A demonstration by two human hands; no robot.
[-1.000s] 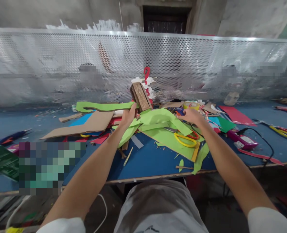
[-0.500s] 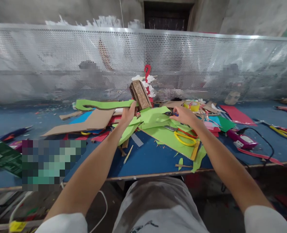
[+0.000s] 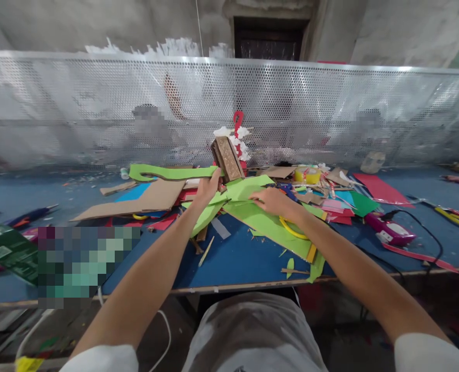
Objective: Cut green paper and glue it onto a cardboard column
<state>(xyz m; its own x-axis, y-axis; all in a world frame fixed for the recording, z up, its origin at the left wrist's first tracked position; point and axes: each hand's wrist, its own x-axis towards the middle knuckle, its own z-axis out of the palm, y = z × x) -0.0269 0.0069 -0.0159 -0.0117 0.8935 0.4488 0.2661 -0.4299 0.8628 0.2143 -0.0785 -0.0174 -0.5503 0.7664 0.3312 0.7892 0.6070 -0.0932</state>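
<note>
My left hand is closed round the end of a long, wavy green-paper-covered cardboard strip that points left. My right hand bends over the green paper, its fingertips pinching the edge of it. Just behind that hand lies a dark blue tool, partly covered. Yellow-handled scissors lie under my right wrist on a larger green sheet. Behind my left hand a brown cardboard block leans beside a red hook-shaped piece with white tufts.
A perforated metal screen runs along the table's back. Brown cardboard lies left, red sheets right. Yellow tape, a purple device with a black cable, and pliers are on the right. A green box stands left.
My right hand has let go of the dark blue tool, leaving it on the pile, and moved left and nearer onto the green paper. The left hand keeps holding the green strip.
</note>
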